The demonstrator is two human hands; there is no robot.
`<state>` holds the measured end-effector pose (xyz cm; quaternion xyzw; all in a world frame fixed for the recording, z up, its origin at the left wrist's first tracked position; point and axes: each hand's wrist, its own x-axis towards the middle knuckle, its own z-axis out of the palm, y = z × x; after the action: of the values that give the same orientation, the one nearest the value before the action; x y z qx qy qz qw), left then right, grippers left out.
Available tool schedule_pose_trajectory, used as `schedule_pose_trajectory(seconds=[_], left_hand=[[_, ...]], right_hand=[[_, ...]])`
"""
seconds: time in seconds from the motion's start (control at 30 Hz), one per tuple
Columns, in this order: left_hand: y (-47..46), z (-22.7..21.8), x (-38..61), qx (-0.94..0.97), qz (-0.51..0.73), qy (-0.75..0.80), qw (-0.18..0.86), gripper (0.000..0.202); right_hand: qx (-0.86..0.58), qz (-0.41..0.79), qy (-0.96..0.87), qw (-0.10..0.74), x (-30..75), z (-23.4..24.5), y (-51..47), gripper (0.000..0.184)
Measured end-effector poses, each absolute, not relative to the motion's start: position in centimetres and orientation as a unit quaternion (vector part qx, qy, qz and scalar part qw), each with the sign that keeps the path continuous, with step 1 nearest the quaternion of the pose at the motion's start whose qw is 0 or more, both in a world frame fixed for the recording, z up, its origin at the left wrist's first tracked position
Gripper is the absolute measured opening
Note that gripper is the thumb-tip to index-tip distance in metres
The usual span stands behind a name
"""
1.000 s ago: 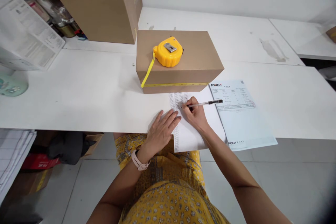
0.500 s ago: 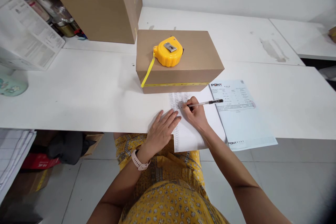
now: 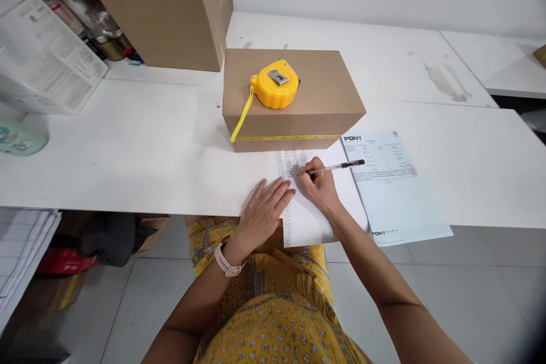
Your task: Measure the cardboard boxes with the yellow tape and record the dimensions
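My right hand (image 3: pixel 318 185) grips a pen (image 3: pixel 341 165), its tip down on a white sheet of paper (image 3: pixel 313 224) that carries columns of small handwriting. Flat beside it, my left hand (image 3: pixel 264 213) rests with fingers stretched out, the fingertips on the sheet's left edge. Just beyond both hands sits a closed cardboard box (image 3: pixel 319 82), and the sheet's far end runs up to it. On the box lies a yellow tape measure (image 3: pixel 277 84) with a yellow wrist strap. A printed light-blue page (image 3: pixel 401 199) lies to the right of the sheet.
Larger cardboard boxes (image 3: pixel 170 23) are stacked at the back left. A white printed carton (image 3: pixel 51 57) and a green floral container (image 3: pixel 23 137) stand at the far left. The white table (image 3: pixel 149 148) ends in front of my body; both papers hang over its edge.
The pen tip and my right hand have shifted very slightly to the right. The whole view has drifted a little; my left hand stays in place on the sheet.
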<state>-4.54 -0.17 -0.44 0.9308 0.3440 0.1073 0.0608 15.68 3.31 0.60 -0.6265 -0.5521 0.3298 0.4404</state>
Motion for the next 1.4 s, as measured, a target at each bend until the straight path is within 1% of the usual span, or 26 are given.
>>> schedule_pose_trajectory(seconds=[0.13,0.23,0.3,0.37,0.43,0.47,0.57,0.67,0.73,0.77,0.8,0.83,0.9,0.93,1.0,1.07,1.13,1.17,1.23,1.33,1.4], left_hand=[[-0.2,-0.5,-4.5,0.928,0.109,0.349,0.066,0.058],[-0.1,-0.4,-4.6,0.927,0.114,0.351,0.072,0.057],[-0.1,-0.4,-4.5,0.925,0.117,0.353,0.076,0.056],[-0.1,-0.5,-4.5,0.924,0.118,0.354,0.08,0.057],[-0.1,-0.7,-4.4,0.923,0.121,0.355,0.085,0.058],[-0.1,-0.8,-4.4,0.922,0.123,0.355,0.09,0.059],[-0.1,-0.8,-4.5,0.916,0.127,0.36,0.122,0.063],[0.3,0.8,-5.3,0.906,0.149,0.332,0.216,0.06],[0.9,3.1,-6.1,0.884,0.213,0.296,0.293,0.053],[1.5,4.6,-6.4,0.864,0.267,0.29,0.313,0.049],[2.2,6.2,-6.6,0.84,0.335,0.301,0.303,0.044],[3.1,7.7,-6.7,0.814,0.402,0.327,0.264,0.041],[5.6,10.2,-6.6,0.777,0.487,0.369,0.153,0.04],[7.1,11.0,-6.3,0.779,0.489,0.375,0.117,0.046],[10.1,11.8,-5.4,0.792,0.464,0.387,0.082,0.061],[12.7,11.8,-4.3,0.806,0.423,0.407,0.079,0.072],[14.4,11.7,-3.1,0.806,0.393,0.435,0.084,0.074],[14.8,11.7,-2.6,0.8,0.386,0.451,0.085,0.072],[15.1,12.1,-1.7,0.776,0.392,0.487,0.087,0.059],[14.4,12.8,-1.1,0.737,0.424,0.517,0.102,0.04],[13.5,13.1,-1.1,0.725,0.456,0.495,0.147,0.041]], right_hand=[[-0.632,0.323,-0.552,0.439,15.7,0.5,3.5,0.023],[-0.632,0.3,-0.545,0.462,15.6,0.5,3.2,0.024],[-0.631,0.269,-0.544,0.483,15.9,0.7,2.6,0.022],[-0.636,0.217,-0.562,0.482,16.9,0.8,1.8,0.017],[-0.649,0.145,-0.599,0.446,18.8,0.9,0.9,0.014],[-0.656,0.105,-0.621,0.416,20.0,0.8,0.6,0.016],[-0.676,0.0,-0.673,0.301,23.8,0.3,0.1,0.032],[-0.685,-0.058,-0.694,0.213,26.4,-0.5,0.1,0.044],[-0.685,-0.076,-0.699,0.192,27.1,-1.1,0.2,0.049],[-0.685,-0.081,-0.699,0.191,27.2,-1.3,0.2,0.052],[-0.685,-0.084,-0.697,0.194,27.2,-1.6,0.2,0.056],[-0.686,-0.086,-0.693,0.201,27.1,-1.8,0.2,0.06],[-0.687,-0.09,-0.688,0.216,27.1,-2.1,0.2,0.063],[-0.687,-0.09,-0.686,0.222,27.1,-2.3,0.2,0.063],[-0.687,-0.091,-0.684,0.229,27.1,-2.5,0.2,0.058],[-0.687,-0.09,-0.683,0.232,27.2,-2.8,0.3,0.052],[-0.685,-0.089,-0.684,0.235,27.3,-3.0,0.4,0.047],[-0.682,-0.09,-0.685,0.24,27.4,-3.0,0.5,0.045],[-0.676,-0.103,-0.679,0.268,27.2,-2.9,0.5,0.044],[-0.664,-0.138,-0.64,0.36,26.3,-1.6,0.3,0.042],[-0.645,-0.137,-0.615,0.432,25.0,0.4,0.3,0.036]])
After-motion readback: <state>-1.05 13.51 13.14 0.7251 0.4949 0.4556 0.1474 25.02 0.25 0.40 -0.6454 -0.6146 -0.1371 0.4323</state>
